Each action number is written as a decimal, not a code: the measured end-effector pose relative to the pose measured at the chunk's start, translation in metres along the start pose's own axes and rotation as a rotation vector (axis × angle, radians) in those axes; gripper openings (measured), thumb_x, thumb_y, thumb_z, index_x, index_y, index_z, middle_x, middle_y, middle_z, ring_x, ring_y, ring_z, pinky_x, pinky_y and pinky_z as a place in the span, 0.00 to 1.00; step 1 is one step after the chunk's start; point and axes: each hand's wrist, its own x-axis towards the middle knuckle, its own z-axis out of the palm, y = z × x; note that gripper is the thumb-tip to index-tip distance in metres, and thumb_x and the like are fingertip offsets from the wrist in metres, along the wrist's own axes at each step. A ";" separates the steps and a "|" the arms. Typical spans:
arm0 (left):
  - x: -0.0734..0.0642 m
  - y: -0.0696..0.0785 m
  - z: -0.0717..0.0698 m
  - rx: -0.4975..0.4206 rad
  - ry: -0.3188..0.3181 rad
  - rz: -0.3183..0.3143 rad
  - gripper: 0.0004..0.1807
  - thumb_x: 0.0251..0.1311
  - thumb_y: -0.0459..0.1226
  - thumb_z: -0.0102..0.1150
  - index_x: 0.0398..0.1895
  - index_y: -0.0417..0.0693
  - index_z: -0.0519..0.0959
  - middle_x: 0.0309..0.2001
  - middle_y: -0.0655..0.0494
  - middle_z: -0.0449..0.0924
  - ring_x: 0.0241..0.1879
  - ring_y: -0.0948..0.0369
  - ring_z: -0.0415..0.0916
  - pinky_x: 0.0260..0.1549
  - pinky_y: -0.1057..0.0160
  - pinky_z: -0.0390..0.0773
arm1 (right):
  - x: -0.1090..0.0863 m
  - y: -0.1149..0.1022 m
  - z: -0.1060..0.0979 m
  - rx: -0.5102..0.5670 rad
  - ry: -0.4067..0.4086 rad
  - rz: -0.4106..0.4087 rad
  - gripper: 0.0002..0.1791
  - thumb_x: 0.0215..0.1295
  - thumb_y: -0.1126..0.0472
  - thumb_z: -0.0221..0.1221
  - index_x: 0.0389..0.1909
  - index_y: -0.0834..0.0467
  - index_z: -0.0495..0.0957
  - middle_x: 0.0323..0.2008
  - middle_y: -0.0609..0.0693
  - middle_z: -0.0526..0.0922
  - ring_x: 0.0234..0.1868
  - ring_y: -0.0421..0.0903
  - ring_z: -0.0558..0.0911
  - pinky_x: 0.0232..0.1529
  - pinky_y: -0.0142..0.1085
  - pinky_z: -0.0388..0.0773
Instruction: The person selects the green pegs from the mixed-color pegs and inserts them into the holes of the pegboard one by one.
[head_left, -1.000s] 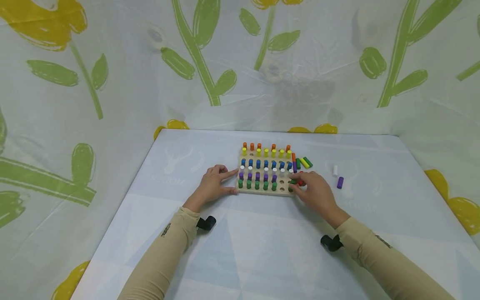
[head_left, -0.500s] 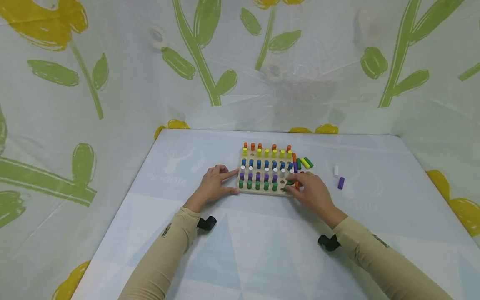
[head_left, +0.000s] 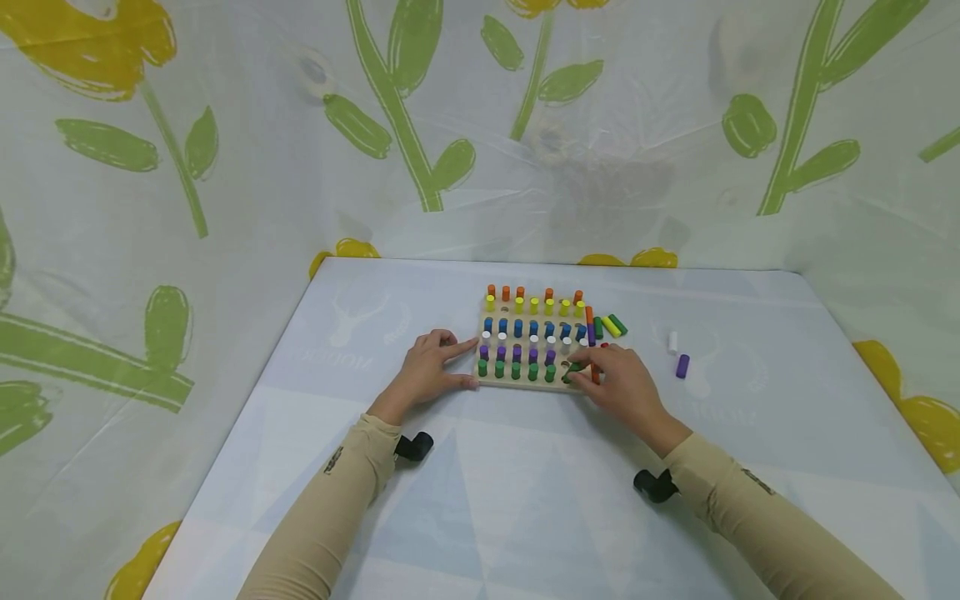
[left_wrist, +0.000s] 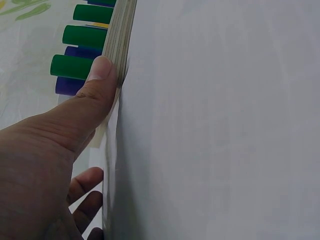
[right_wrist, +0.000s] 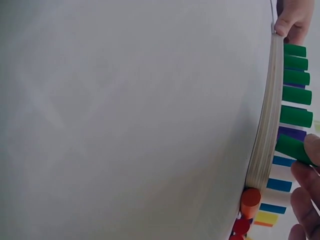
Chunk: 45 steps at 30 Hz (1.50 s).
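Note:
A wooden pegboard stands on the table with rows of orange, yellow, blue, white, purple and green pegs. My left hand touches its left side with index fingertip and thumb; in the left wrist view the thumb lies at the front corner, beside a green peg. Between thumb and fingers, my right hand pinches another green peg at the right part of the front row. That peg leans compared with its upright neighbours, its lower end right at the board. The right hand's fingers cover the board's front right corner.
Loose orange, purple, green and yellow pegs lie along the board's right side. A red peg and an orange peg lie close to its edge. Farther right are a white peg and a purple peg.
My right hand has moved a little left along the front row with the green peg, which has tipped more upright. The left hand stays at the board's left side.

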 end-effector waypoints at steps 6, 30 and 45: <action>0.000 0.000 0.000 -0.002 -0.006 -0.006 0.44 0.55 0.59 0.71 0.75 0.69 0.66 0.62 0.50 0.64 0.63 0.48 0.58 0.65 0.46 0.61 | 0.001 -0.002 0.000 0.003 -0.025 0.011 0.15 0.64 0.54 0.71 0.50 0.53 0.86 0.30 0.43 0.80 0.33 0.46 0.72 0.42 0.45 0.69; -0.001 0.002 -0.002 0.001 -0.009 -0.012 0.44 0.55 0.59 0.71 0.75 0.68 0.66 0.62 0.50 0.64 0.63 0.47 0.58 0.66 0.45 0.60 | -0.003 0.002 -0.002 0.002 -0.019 0.025 0.23 0.66 0.53 0.69 0.60 0.55 0.81 0.38 0.46 0.87 0.39 0.48 0.78 0.51 0.52 0.73; -0.002 0.003 -0.001 -0.005 0.002 -0.005 0.43 0.55 0.57 0.72 0.75 0.66 0.68 0.60 0.50 0.64 0.61 0.48 0.59 0.65 0.46 0.61 | -0.007 0.012 -0.008 -0.020 0.000 0.067 0.17 0.71 0.55 0.64 0.57 0.55 0.82 0.36 0.48 0.86 0.38 0.49 0.77 0.42 0.47 0.74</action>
